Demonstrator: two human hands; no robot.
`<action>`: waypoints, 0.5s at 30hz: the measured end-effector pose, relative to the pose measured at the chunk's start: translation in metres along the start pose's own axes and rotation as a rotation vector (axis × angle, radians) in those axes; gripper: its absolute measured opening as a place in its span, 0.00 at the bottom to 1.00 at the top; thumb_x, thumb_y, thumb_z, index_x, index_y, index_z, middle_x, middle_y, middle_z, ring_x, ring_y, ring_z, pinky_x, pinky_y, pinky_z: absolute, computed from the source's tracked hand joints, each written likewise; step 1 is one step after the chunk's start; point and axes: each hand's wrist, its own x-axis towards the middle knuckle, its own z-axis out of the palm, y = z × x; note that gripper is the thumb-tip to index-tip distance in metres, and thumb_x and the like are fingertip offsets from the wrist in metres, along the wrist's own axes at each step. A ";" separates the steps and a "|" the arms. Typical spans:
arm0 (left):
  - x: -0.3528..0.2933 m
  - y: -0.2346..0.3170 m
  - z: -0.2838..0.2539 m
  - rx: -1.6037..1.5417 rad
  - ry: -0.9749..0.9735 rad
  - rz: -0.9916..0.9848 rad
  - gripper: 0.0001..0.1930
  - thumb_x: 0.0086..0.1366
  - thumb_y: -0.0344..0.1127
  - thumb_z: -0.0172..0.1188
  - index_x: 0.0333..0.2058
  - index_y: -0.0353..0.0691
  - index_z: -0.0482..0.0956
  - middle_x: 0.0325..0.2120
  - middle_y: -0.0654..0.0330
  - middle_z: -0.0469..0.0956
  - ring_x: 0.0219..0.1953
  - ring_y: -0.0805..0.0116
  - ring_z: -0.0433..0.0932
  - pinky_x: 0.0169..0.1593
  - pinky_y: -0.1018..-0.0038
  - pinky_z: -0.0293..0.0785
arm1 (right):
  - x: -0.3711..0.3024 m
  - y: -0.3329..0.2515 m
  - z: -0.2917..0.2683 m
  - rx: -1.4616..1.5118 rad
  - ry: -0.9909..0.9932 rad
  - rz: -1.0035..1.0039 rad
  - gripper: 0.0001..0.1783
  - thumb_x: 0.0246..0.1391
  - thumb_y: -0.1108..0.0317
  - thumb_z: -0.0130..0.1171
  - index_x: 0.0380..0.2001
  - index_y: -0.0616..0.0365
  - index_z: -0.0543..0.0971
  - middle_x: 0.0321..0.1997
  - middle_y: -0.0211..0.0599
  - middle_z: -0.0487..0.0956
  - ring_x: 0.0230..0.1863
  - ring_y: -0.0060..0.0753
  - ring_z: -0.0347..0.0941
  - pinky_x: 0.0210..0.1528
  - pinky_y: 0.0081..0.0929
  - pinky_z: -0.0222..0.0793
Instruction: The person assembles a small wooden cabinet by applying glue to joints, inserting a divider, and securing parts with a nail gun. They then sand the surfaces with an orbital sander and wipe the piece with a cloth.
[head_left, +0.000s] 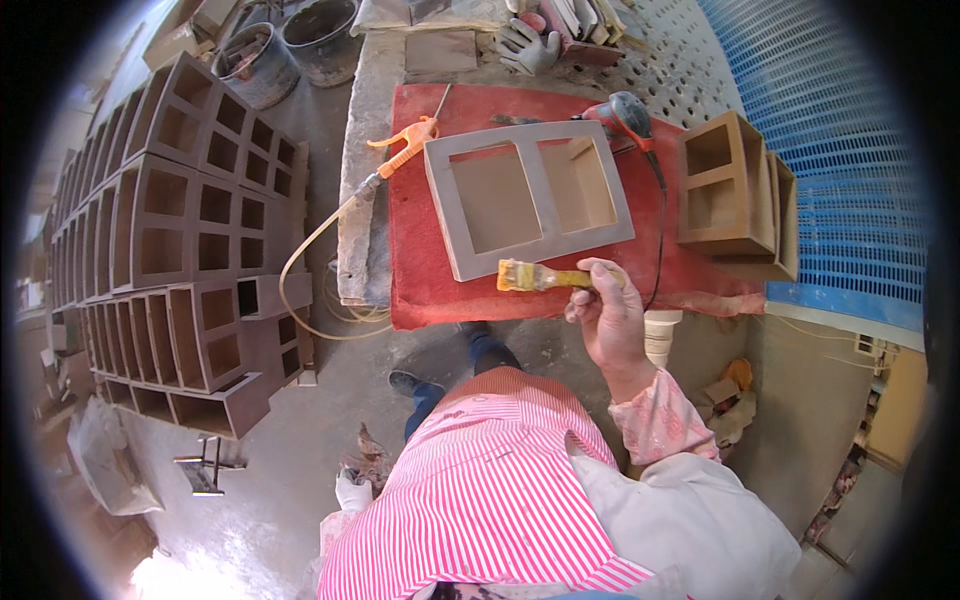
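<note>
My right hand (610, 318) is closed around the handle of a flat paintbrush (545, 277), raised near the table's front edge. Its yellowish bristle end points left, just below a grey-brown box frame (538, 188) with two rectangular openings. The frame lies on a red cloth (420, 275). Low down beside my striped apron hangs my left hand (352, 492), in what looks like a white glove; its fingers are too small and unclear to read. An orange air blow gun (408, 146) rests left of the frame. Behind its right corner sits a red and grey corded power tool (630, 118).
Stacks of similar compartment boxes (190, 230) stand on the left, and more boxes (725, 190) at the table's right. A grey work glove (527, 48) lies at the back. Buckets (255, 65) and a small stool (208, 465) are on the floor. A hose (290, 270) loops off the table.
</note>
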 end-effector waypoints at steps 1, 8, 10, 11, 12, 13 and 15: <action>-0.004 -0.002 -0.002 -0.158 0.020 0.025 0.19 0.54 0.26 0.64 0.46 0.29 0.82 0.41 0.48 0.84 0.42 0.54 0.85 0.50 0.62 0.80 | 0.006 0.006 0.002 -0.024 0.017 0.008 0.11 0.76 0.63 0.57 0.50 0.58 0.82 0.29 0.27 0.82 0.27 0.18 0.78 0.30 0.25 0.81; -0.029 -0.016 -0.006 -0.052 -0.049 -0.066 0.21 0.55 0.28 0.70 0.48 0.28 0.81 0.36 0.59 0.83 0.35 0.75 0.77 0.42 0.76 0.76 | 0.035 0.033 0.016 -0.165 0.012 -0.004 0.11 0.75 0.62 0.60 0.47 0.60 0.83 0.30 0.29 0.83 0.26 0.16 0.78 0.28 0.22 0.83; -0.023 -0.029 0.001 -0.191 -0.092 -0.111 0.24 0.55 0.30 0.74 0.49 0.28 0.80 0.37 0.58 0.84 0.36 0.73 0.79 0.43 0.74 0.77 | 0.039 0.030 0.010 -0.243 0.098 -0.042 0.12 0.75 0.62 0.59 0.46 0.61 0.83 0.31 0.30 0.83 0.26 0.16 0.79 0.27 0.22 0.83; -0.019 -0.036 0.005 -0.258 -0.113 -0.132 0.25 0.54 0.30 0.76 0.50 0.28 0.80 0.38 0.57 0.84 0.37 0.72 0.79 0.44 0.74 0.78 | 0.041 0.026 0.006 -0.245 0.094 -0.081 0.12 0.75 0.62 0.59 0.46 0.61 0.83 0.31 0.30 0.83 0.26 0.17 0.79 0.26 0.22 0.83; -0.014 -0.043 0.008 -0.328 -0.111 -0.075 0.28 0.54 0.33 0.80 0.51 0.29 0.80 0.39 0.55 0.85 0.39 0.70 0.82 0.46 0.72 0.79 | 0.043 0.019 -0.001 -0.264 0.136 -0.060 0.13 0.76 0.62 0.58 0.46 0.62 0.83 0.31 0.30 0.83 0.26 0.17 0.79 0.25 0.22 0.83; -0.010 -0.049 0.010 -0.357 -0.123 -0.065 0.27 0.54 0.32 0.80 0.51 0.29 0.80 0.40 0.55 0.86 0.40 0.69 0.83 0.47 0.72 0.80 | 0.042 0.009 -0.009 -0.323 0.156 -0.060 0.11 0.76 0.63 0.57 0.47 0.59 0.83 0.29 0.28 0.81 0.27 0.17 0.78 0.27 0.23 0.84; -0.003 -0.055 0.011 -0.417 -0.146 -0.041 0.26 0.55 0.32 0.79 0.50 0.29 0.80 0.40 0.53 0.86 0.41 0.67 0.84 0.49 0.72 0.80 | 0.043 -0.001 -0.014 -0.328 0.264 -0.064 0.12 0.76 0.63 0.57 0.47 0.59 0.83 0.29 0.28 0.81 0.27 0.17 0.78 0.27 0.22 0.84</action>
